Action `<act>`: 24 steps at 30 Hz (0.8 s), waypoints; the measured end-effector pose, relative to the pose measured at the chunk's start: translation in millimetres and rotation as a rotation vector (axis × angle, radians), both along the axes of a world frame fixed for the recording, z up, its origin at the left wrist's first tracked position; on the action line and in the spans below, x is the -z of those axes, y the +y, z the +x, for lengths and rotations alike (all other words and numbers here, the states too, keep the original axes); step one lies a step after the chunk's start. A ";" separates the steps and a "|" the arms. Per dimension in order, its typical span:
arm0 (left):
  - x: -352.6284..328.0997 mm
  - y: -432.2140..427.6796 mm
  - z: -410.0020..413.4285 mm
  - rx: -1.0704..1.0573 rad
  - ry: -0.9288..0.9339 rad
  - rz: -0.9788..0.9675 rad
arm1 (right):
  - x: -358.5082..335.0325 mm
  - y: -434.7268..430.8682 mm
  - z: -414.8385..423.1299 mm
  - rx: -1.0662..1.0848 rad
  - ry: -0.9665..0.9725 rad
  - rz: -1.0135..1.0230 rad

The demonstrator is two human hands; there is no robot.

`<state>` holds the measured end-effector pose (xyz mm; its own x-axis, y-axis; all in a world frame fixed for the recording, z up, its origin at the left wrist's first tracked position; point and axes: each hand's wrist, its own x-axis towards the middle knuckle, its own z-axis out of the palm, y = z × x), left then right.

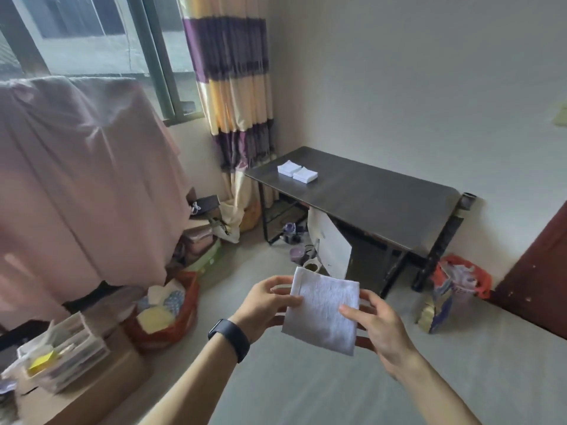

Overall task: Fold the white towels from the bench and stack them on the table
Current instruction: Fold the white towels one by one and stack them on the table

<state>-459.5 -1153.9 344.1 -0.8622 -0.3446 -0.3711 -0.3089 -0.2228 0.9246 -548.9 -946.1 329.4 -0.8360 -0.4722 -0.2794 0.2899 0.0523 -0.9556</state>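
The thumb of the left hand [267, 305] presses on the near face of the folded white towel [322, 308] at its left edge. That hand's fingers [277, 283] curl behind the cloth, so the towel is pinched there. The right hand [380, 326] does the same at the right edge, thumb on the front and fingers spread behind and partly hidden. The towel is a flat, roughly square fold, tilted a little and held up in the air between the two hands. A dark wristband [230, 338] sits on the left wrist, and both forearms are bare. The towel hangs in front of the dark table [368, 194], on the person's side of it and well apart from it, over the grey floor [306, 394]. Two small stacks of folded white towels [297, 172] lie on the table top near its left end, touching side by side. A striped purple and yellow curtain [236, 87] hangs just beyond that left end. Further left of the table a pink cloth [76, 179] drapes over something tall by the window [92, 35]. Below it are a red basket [184, 308] of oddments and a cardboard box [92, 384]. A red bag [460, 280] sits on the floor by the table's right leg, and a dark red door [540, 265] shows further right.
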 end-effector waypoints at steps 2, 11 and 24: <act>-7.9 -28.7 -39.1 -0.028 0.013 -0.003 | -5.0 -32.0 -46.6 -0.032 -0.002 -0.006; -17.4 -151.0 -203.5 -0.115 0.054 -0.003 | -23.6 -164.4 -230.2 -0.119 0.040 -0.003; -3.8 -367.4 -475.6 -0.041 0.039 0.017 | -16.0 -372.1 -486.6 -0.059 0.085 0.036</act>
